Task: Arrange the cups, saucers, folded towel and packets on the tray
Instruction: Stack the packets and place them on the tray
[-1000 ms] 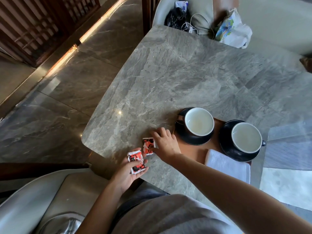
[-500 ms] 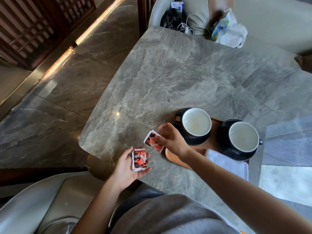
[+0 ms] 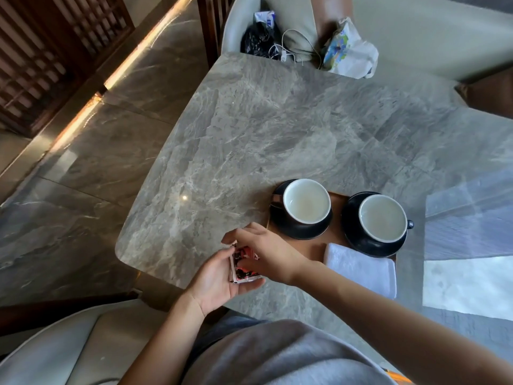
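A brown tray (image 3: 337,232) lies near the table's front edge. On it stand two white-lined cups (image 3: 306,204) (image 3: 382,218) on black saucers (image 3: 280,223) (image 3: 351,234), with a folded white towel (image 3: 363,266) in front of them. My left hand (image 3: 213,279) cups a small stack of red-and-white packets (image 3: 244,269) just left of the tray. My right hand (image 3: 266,251) reaches across over the stack, fingers on the top packet.
The grey marble table (image 3: 277,134) ends at a rounded corner near my hands. A chair at the far side holds a black bag, a cable and a crumpled printed bag (image 3: 349,51). A pale chair (image 3: 55,354) is at lower left.
My right hand lifted a packet off the table and brought it onto the packets in my left hand. Both hands now meet over one stack.
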